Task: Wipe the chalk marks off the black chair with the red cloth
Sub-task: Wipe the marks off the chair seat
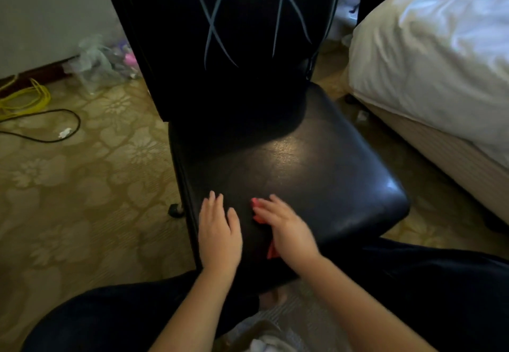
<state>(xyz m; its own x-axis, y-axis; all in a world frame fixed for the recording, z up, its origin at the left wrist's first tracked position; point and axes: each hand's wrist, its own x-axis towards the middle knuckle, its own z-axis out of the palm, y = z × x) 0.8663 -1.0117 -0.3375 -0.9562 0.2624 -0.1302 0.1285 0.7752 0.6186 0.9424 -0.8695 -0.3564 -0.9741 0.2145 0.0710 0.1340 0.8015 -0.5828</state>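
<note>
On the black chair (316,175), red cloth (254,204) under flat right hand (286,225), left hand (219,230) flat beside

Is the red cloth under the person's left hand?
No, the red cloth lies under the right hand on the black chair seat, while the left hand rests flat on bare seat beside it.

Two bare forearms (190,313) enter from the bottom of the frame, ending in the left hand (219,230) and right hand (287,229). Dark, near-black trousers (110,316) cover both legs at lower left and lower right.
</note>
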